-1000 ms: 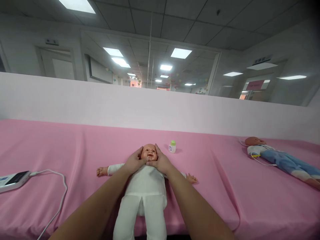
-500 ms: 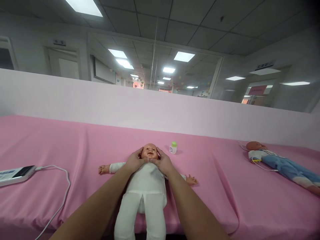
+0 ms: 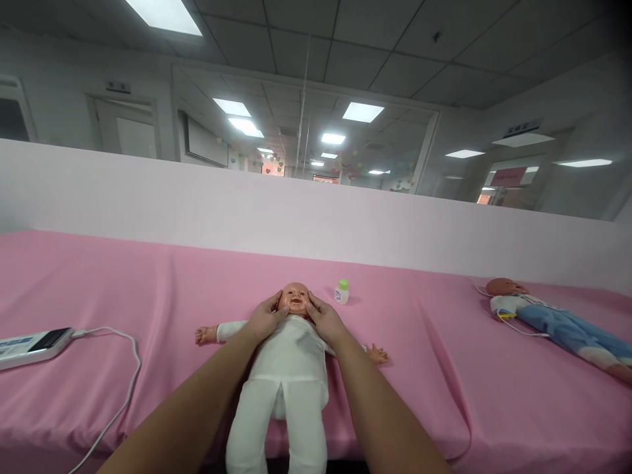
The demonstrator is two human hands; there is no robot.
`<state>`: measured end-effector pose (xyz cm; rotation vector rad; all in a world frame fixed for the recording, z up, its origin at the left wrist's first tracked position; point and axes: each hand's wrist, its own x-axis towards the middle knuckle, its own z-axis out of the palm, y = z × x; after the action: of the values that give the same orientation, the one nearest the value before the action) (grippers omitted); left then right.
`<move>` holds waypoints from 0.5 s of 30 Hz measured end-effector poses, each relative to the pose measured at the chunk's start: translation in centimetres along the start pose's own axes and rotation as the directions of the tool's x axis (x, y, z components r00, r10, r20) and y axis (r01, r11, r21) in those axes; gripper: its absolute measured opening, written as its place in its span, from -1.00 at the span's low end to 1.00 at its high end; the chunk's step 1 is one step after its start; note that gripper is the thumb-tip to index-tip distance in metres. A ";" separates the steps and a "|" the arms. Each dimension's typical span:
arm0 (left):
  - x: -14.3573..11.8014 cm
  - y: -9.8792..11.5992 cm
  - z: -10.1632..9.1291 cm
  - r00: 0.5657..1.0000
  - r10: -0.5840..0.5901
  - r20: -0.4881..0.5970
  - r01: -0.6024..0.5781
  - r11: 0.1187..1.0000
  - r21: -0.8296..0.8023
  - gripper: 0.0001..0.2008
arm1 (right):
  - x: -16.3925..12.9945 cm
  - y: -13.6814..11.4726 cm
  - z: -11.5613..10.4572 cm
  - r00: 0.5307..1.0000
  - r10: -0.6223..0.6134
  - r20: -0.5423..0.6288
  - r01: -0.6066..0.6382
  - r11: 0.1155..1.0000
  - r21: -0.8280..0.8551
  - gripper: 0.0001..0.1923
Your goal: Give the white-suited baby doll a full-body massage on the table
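The white-clad doll [image 3: 291, 352] lies face up on the pink-covered worktop [image 3: 405, 395], arms spread. The left hand [image 3: 265, 320] and right hand [image 3: 326, 322] grip its head [image 3: 296, 293], fingers [image 3: 320, 307] curved around either side. A green-capped bottle [image 3: 342, 293] stands nearby.

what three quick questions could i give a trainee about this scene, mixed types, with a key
1. Multiple choice: which part of the doll in white do the left hand and right hand cup from both sides?
A) knees
B) head
C) hips
2. True or false: the green-capped bottle stands upright on the pink cloth.
3. Fill in: the second doll, at the right of the picture, wears mostly ____ trousers.

Key: 1. B; 2. true; 3. blue
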<state>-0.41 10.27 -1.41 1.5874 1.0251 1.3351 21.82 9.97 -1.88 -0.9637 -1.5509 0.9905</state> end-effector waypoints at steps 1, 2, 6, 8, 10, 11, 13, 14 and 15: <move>0.0 0.0 -0.1 1.000 -0.004 0.014 0.004 1.000 0.010 0.03 | -0.1 -0.1 0.1 1.000 0.001 -0.010 -0.001 1.000 -0.014 -0.21; 0.0 0.0 -0.1 1.000 -0.005 0.030 0.004 0.999 0.031 0.02 | -0.2 -0.2 0.3 1.000 0.001 -0.024 -0.002 1.000 -0.028 -0.18; -0.2 0.4 0.0 0.998 0.014 0.063 -0.023 0.989 0.144 -0.09 | -0.5 -0.4 1.0 0.996 0.012 -0.092 -0.018 0.998 -0.063 0.01; -0.3 0.7 0.2 0.998 0.020 0.063 -0.030 0.984 0.174 -0.15 | -0.4 -0.3 1.3 0.992 0.010 -0.125 -0.021 0.995 -0.094 0.05; -0.3 0.8 0.4 0.998 0.017 0.056 -0.027 0.982 0.186 -0.19 | -0.2 0.0 1.4 0.988 0.002 -0.157 -0.023 0.991 -0.129 0.03; -0.4 0.8 0.4 0.998 0.017 0.059 -0.028 0.982 0.187 -0.21 | -0.1 0.1 1.4 0.986 0.000 -0.167 -0.023 0.991 -0.134 0.00; -0.3 0.7 0.4 0.998 0.023 0.061 -0.034 0.983 0.181 -0.22 | 0.1 0.4 1.4 0.986 0.002 -0.168 -0.021 0.993 -0.114 -0.05; -0.3 0.5 0.3 0.998 0.025 0.059 -0.036 0.984 0.176 -0.19 | 0.1 0.5 1.3 0.987 0.003 -0.160 -0.018 0.995 -0.093 -0.07; -0.2 0.3 0.2 0.998 0.025 0.057 -0.034 0.985 0.170 -0.16 | 0.2 0.7 1.2 0.989 0.004 -0.149 -0.014 0.998 -0.068 -0.09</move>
<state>-0.23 9.99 -1.21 1.7623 1.1111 1.2442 20.63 10.25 -2.64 -1.0691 -1.4650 0.8559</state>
